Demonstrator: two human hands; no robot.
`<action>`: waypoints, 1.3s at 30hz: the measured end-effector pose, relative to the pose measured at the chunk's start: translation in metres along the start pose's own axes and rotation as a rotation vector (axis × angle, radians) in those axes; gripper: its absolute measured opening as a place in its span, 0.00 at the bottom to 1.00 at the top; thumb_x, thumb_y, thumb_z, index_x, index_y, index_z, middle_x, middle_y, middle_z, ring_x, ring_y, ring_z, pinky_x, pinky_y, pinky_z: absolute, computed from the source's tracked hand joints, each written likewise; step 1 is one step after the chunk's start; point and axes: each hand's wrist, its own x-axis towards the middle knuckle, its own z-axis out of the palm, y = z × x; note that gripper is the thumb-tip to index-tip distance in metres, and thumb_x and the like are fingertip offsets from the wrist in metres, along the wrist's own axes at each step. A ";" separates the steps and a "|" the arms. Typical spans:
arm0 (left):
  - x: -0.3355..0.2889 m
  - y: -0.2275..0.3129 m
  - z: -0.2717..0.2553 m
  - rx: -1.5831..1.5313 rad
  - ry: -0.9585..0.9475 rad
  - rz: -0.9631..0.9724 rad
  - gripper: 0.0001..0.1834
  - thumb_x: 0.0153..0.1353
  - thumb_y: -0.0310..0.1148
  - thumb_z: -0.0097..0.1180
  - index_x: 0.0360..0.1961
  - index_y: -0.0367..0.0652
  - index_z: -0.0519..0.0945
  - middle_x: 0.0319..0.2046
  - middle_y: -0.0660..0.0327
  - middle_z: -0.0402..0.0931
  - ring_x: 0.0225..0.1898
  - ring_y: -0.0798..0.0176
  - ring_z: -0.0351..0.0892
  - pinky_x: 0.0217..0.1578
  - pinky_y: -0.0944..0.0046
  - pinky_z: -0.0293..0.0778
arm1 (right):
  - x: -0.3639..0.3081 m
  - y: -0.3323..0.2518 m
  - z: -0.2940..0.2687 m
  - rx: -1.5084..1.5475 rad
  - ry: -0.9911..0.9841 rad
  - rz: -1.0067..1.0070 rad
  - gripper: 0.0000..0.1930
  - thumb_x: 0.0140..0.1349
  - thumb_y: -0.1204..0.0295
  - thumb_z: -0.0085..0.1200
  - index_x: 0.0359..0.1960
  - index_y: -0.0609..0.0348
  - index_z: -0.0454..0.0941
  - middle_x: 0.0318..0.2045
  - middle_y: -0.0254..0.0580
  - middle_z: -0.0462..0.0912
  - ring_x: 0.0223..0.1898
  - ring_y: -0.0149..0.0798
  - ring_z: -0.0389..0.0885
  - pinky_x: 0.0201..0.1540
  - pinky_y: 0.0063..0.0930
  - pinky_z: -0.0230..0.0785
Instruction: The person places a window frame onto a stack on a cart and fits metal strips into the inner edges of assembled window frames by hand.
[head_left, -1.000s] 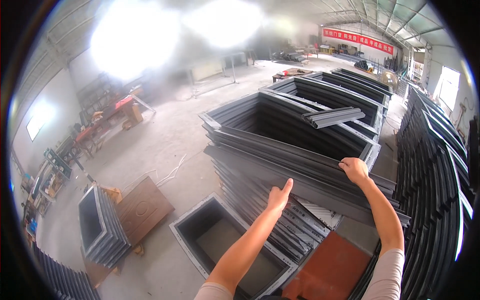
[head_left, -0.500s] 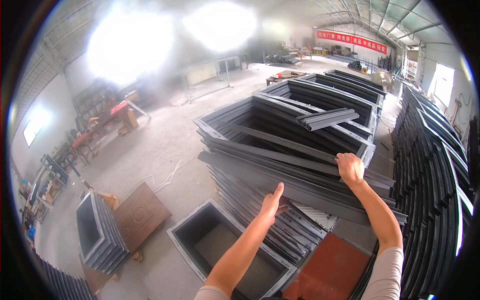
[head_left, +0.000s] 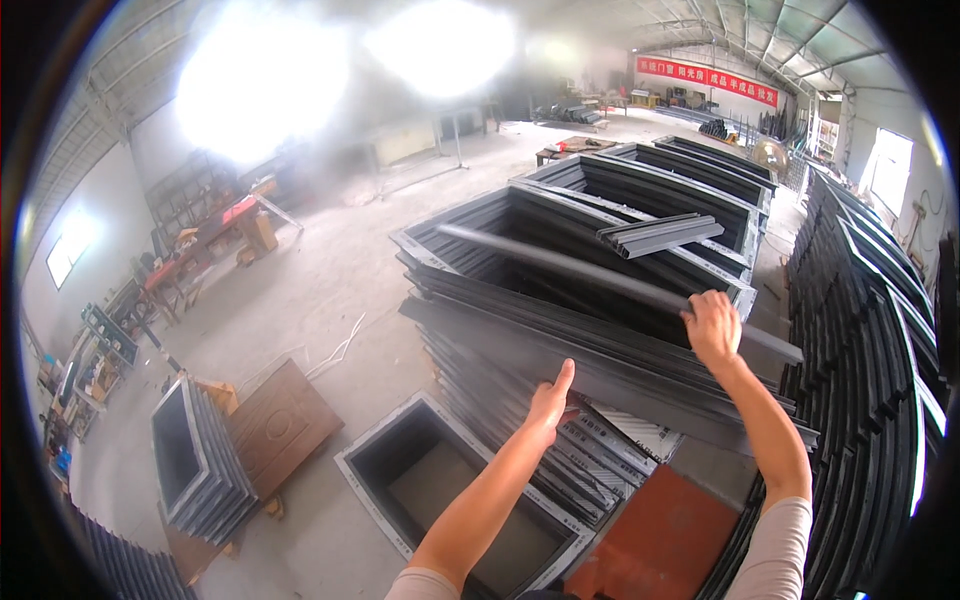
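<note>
My right hand (head_left: 714, 327) is closed round a long, narrow dark metal profile (head_left: 570, 265). This profile slants over the opening of a dark rectangular frame (head_left: 430, 225), its right end past my hand. My left hand (head_left: 548, 405) is at the near side of a bundle of similar long profiles, its thumb pointing up against the broad dark profile (head_left: 640, 388) in front. The fingers of that hand reach under the profile's lower edge and are partly hidden. Below it lies a stack of dark profiles with printed film (head_left: 610, 455).
A short bundle of grey profiles (head_left: 660, 236) rests across the frames. Tall stacks of dark frames (head_left: 850, 370) line the right. An open frame (head_left: 370, 480) lies on the floor near a brown panel (head_left: 285, 430). A reddish board (head_left: 665, 545) is close in front of me.
My right hand has raised the narrow profile off the bundle, moving slightly up and to the right. The left hand has stayed almost in place.
</note>
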 end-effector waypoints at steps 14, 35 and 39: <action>-0.159 0.017 -0.082 -0.428 -0.407 0.355 0.25 0.69 0.44 0.51 0.59 0.39 0.65 0.53 0.53 0.72 0.56 0.53 0.73 0.56 0.53 0.69 | -0.140 -0.177 -0.140 0.039 -0.093 -0.269 0.28 0.38 0.74 0.59 0.47 0.62 0.72 0.40 0.49 0.78 0.38 0.51 0.76 0.43 0.46 0.68; 0.138 -0.478 -0.368 -0.470 0.058 -0.506 0.21 0.69 0.51 0.49 0.44 0.41 0.72 0.33 0.62 0.78 0.33 0.66 0.79 0.28 0.67 0.74 | -0.517 -0.335 0.323 0.390 -0.948 0.227 0.24 0.58 0.62 0.59 0.54 0.60 0.75 0.37 0.50 0.77 0.40 0.55 0.74 0.42 0.46 0.68; 0.206 -0.519 -0.393 -0.305 0.171 -0.558 0.20 0.70 0.50 0.46 0.45 0.45 0.76 0.31 0.67 0.74 0.30 0.69 0.69 0.33 0.66 0.73 | -0.548 -0.334 0.427 0.434 -0.882 0.200 0.23 0.59 0.64 0.59 0.54 0.63 0.75 0.35 0.51 0.77 0.39 0.56 0.74 0.43 0.45 0.68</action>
